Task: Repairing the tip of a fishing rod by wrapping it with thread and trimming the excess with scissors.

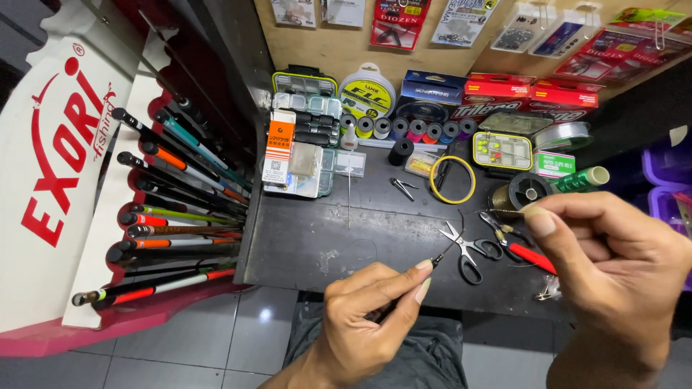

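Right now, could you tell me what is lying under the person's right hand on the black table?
Under the right hand lie red-handled pliers beside the black-handled scissors on the black table. A small metal clip shows at the hand's lower edge. Whatever lies further beneath the palm is covered.

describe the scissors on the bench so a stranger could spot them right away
On the black workbench, look near the front edge between the two hands. The scissors lie there open, with silver blades and black handles, just left of the red-handled pliers.
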